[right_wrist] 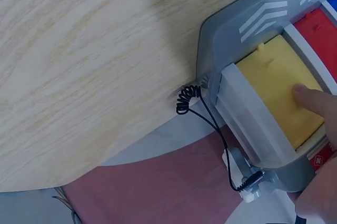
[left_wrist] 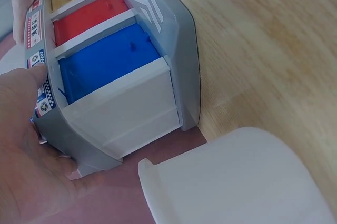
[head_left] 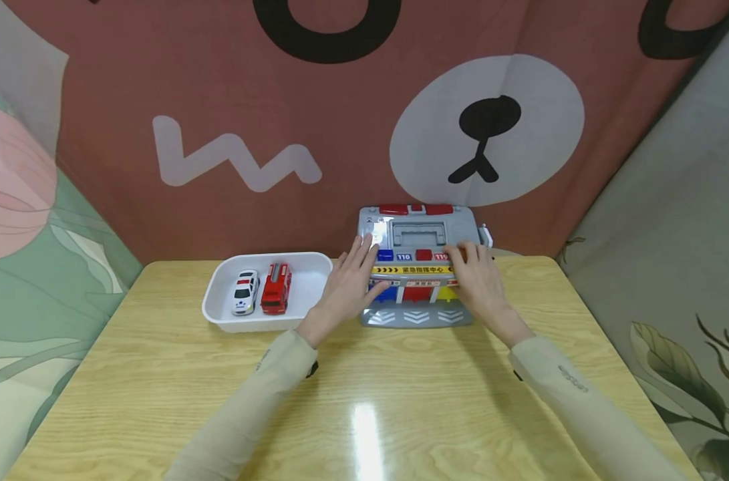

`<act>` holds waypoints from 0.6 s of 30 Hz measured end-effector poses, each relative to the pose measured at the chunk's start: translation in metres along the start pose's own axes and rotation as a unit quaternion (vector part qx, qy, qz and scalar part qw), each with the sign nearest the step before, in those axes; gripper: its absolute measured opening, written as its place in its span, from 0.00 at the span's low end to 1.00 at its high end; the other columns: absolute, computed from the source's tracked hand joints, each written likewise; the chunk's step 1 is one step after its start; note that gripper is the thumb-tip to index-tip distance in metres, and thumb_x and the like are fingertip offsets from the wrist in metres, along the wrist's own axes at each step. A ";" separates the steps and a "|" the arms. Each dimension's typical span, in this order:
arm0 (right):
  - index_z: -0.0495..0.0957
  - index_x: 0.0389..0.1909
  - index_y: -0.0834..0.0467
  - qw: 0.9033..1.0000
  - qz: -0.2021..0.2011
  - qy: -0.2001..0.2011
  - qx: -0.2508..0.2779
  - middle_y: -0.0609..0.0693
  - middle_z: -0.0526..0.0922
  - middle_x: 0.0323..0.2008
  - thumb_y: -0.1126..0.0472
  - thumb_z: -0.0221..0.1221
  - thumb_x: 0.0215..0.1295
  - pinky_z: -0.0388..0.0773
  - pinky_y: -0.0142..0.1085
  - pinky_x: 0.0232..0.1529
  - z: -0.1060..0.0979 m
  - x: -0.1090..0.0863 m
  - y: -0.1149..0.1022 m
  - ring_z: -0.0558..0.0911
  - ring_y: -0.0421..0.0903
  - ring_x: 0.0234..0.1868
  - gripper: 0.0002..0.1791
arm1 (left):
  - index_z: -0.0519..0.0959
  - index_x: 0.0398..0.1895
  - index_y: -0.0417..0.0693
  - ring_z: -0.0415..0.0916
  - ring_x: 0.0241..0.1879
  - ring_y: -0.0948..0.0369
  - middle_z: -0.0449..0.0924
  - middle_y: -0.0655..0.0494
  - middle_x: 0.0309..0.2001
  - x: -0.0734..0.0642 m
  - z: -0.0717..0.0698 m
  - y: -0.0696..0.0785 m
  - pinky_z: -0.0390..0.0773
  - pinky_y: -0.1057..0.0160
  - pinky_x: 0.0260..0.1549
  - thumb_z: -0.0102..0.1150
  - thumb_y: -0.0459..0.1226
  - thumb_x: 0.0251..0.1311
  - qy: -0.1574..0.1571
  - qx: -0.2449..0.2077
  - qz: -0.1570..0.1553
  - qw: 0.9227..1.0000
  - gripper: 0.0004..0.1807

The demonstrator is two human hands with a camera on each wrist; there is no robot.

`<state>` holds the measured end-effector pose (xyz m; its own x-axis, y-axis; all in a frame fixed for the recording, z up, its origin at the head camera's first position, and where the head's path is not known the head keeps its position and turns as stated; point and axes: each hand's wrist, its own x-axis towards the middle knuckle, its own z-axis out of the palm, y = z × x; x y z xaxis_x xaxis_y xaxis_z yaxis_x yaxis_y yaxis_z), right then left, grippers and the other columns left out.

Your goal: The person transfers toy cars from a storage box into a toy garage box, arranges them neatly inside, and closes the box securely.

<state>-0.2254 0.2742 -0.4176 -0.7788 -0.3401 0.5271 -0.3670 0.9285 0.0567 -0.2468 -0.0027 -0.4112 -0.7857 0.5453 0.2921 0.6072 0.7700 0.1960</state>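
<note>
A grey toy garage (head_left: 416, 314) with blue, red and yellow doors stands at the back of the table, both hands on it. My left hand (head_left: 347, 284) holds its left roof edge, fingers stretched over the top and thumb at the front. On the opposite side my right hand (head_left: 483, 284) grips the roof edge with bent fingers. Its thumb touches the yellow door (right_wrist: 279, 87) in the right wrist view. The blue door (left_wrist: 110, 62) and red door (left_wrist: 89, 18) are down in the left wrist view.
Left of the garage, a white tray (head_left: 310, 280) holds a white police car (head_left: 245, 292) and a red fire engine (head_left: 276, 288). A white handset (right_wrist: 239, 174) with a coiled black cord (right_wrist: 188, 99) hangs at the garage's side. Behind is a printed curtain (head_left: 352, 120).
</note>
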 end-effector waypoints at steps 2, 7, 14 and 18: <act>0.67 0.59 0.61 1.000 -0.002 -0.004 0.002 0.66 0.67 0.52 0.66 0.76 0.43 0.73 0.52 0.42 0.000 0.000 0.000 0.68 0.62 0.46 0.41 | 0.50 0.76 0.43 0.34 0.75 0.52 0.38 0.47 0.77 0.000 0.001 -0.001 0.54 0.44 0.67 0.43 0.60 0.68 0.005 0.003 0.003 1.000 0.42; 0.66 0.60 0.61 1.000 0.000 -0.027 0.006 0.66 0.66 0.53 0.64 0.78 0.42 0.72 0.53 0.44 -0.002 0.002 0.001 0.66 0.61 0.47 0.43 | 0.50 0.76 0.43 0.34 0.75 0.51 0.38 0.47 0.77 0.001 0.001 -0.001 0.54 0.45 0.67 0.44 0.59 0.68 0.006 0.003 0.001 1.000 0.43; 0.62 0.64 0.62 0.994 0.001 -0.108 0.021 0.66 0.62 0.57 0.46 0.74 0.47 0.68 0.56 0.51 -0.015 0.002 -0.001 0.63 0.62 0.52 0.48 | 0.50 0.76 0.43 0.33 0.75 0.51 0.38 0.47 0.77 -0.002 0.002 0.001 0.55 0.44 0.67 0.43 0.59 0.68 -0.006 0.006 -0.006 1.000 0.43; 0.62 0.66 0.62 0.990 0.014 -0.127 0.051 0.68 0.60 0.59 0.40 0.67 0.53 0.66 0.59 0.54 -0.021 0.004 -0.002 0.61 0.64 0.56 0.46 | 0.50 0.76 0.43 0.33 0.75 0.51 0.38 0.47 0.77 -0.001 0.001 0.001 0.56 0.44 0.66 0.42 0.59 0.69 -0.003 0.012 -0.003 1.000 0.42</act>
<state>-0.2167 0.2746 -0.3977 -0.8877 -0.3531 0.2957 -0.3830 0.9225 -0.0483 -0.2451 -0.0018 -0.4124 -0.7901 0.5425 0.2853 0.5996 0.7807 0.1759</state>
